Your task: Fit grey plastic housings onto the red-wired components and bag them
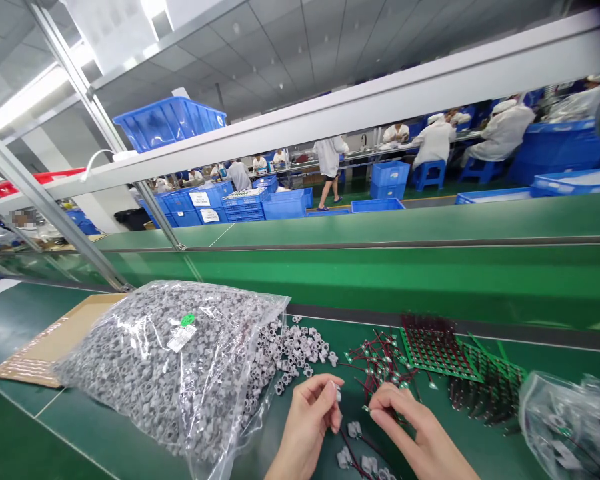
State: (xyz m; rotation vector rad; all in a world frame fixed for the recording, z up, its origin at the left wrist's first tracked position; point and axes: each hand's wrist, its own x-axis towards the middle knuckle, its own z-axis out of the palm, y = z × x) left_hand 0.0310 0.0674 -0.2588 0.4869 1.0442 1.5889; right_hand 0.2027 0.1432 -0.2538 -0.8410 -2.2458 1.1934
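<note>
My left hand (307, 423) is closed in a pinch on a small grey plastic cap (339, 394), partly hidden by the thumb. To its right, my right hand (413, 423) pinches a tiny green circuit board (366, 408) at its fingertips; any wires on it are hard to make out. The hands are a short gap apart. Below and between them lie several grey caps (345, 457) with dark red wires attached. Beyond the hands is a loose pile of small wired boards (380, 353). Loose grey caps (305, 347) spill from a big clear plastic bag (145, 360) on the left.
Green board panels (440, 350) with wires lie behind my right hand. A clear bag (570, 427) sits at the right edge, brown cardboard (75, 327) at the left. A metal frame (300, 127) carrying a blue bin (170, 123) crosses above. People in white work beyond.
</note>
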